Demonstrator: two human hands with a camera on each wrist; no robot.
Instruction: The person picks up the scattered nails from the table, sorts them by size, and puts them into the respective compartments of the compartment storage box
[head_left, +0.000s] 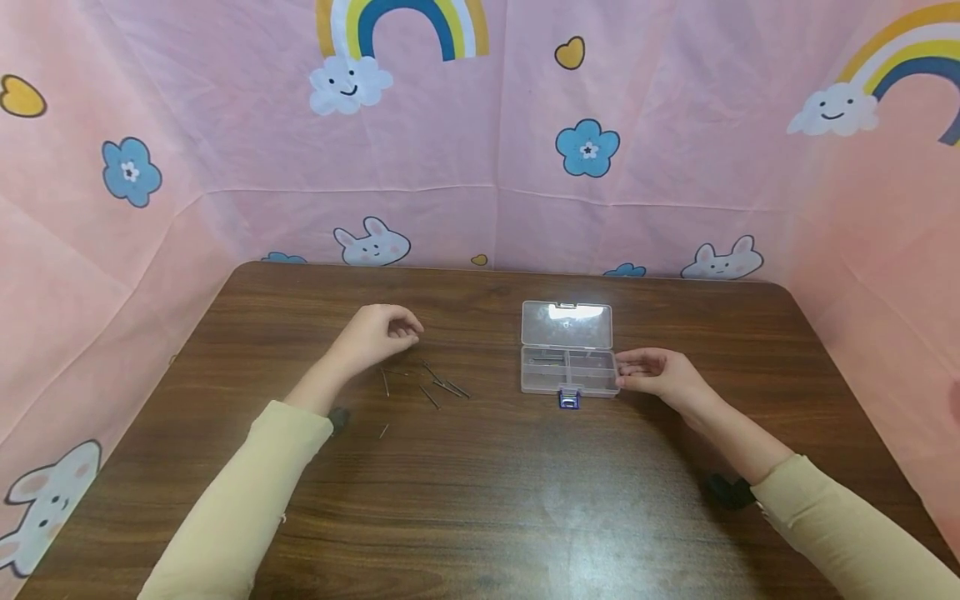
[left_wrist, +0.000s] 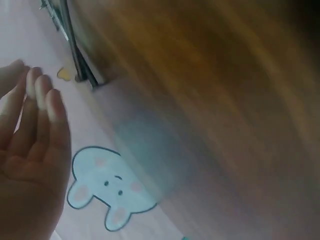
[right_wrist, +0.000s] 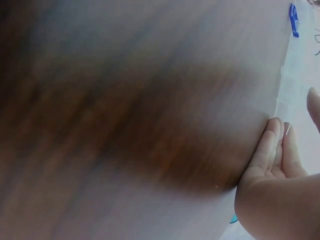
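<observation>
My left hand (head_left: 380, 336) hovers over the table just beyond a loose group of thin metal rods (head_left: 447, 387). Its fingers are loosely bent, with nothing between them. In the left wrist view, some dark rods (left_wrist: 75, 47) show beyond the fingertips. A clear plastic divided box (head_left: 546, 382) lies with its lid (head_left: 567, 325) raised at the back and a blue-edged latch (head_left: 569, 399) in front. One or more thin rods (head_left: 547, 361) lie in its back left compartment. My right hand (head_left: 660, 377) touches the box's right end, fingers fairly straight and thumb near the front corner.
A single short rod (head_left: 384, 431) lies nearer on the brown wooden table (head_left: 450, 500). Pink printed cloth (head_left: 465, 150) hangs behind and along both sides. A dark object (head_left: 729, 492) shows beside the right cuff, and another (head_left: 339, 419) beside the left cuff.
</observation>
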